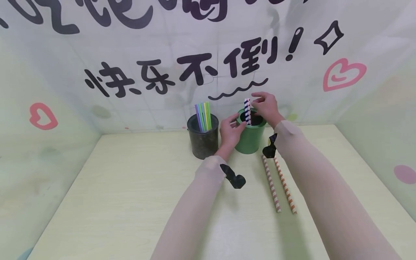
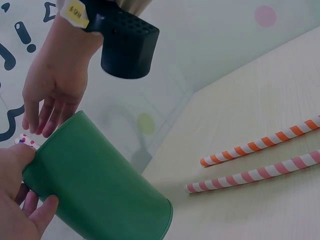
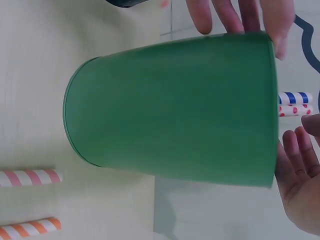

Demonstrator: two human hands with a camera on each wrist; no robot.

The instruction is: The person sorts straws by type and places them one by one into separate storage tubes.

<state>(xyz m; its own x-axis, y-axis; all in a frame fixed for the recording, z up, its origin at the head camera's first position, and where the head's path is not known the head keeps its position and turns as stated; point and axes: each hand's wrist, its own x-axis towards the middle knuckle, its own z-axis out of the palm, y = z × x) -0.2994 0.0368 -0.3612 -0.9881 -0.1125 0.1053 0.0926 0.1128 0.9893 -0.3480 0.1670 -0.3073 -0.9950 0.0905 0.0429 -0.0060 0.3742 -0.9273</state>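
Note:
A green bucket (image 1: 249, 140) stands at the back of the table. Two patterned paper straws (image 1: 247, 112), one blue-striped and one with pink dots, stick up out of it. My left hand (image 1: 230, 133) holds the bucket's left side, its thumb at the rim and its fingers curved against the wall. Above the rim on the right, my right hand (image 1: 265, 106) hangs beside the straws with loosely bent fingers and a gap to them in the right wrist view. In the left wrist view a pink-striped paper straw (image 2: 255, 175) and an orange-striped one (image 2: 260, 144) lie on the table.
Left of the green bucket stands a dark bucket (image 1: 204, 144) holding several thin coloured straws (image 1: 203, 116). A white printed backdrop (image 1: 136, 112) rises behind the pale wooden table (image 1: 130, 202), with side panels at left and right.

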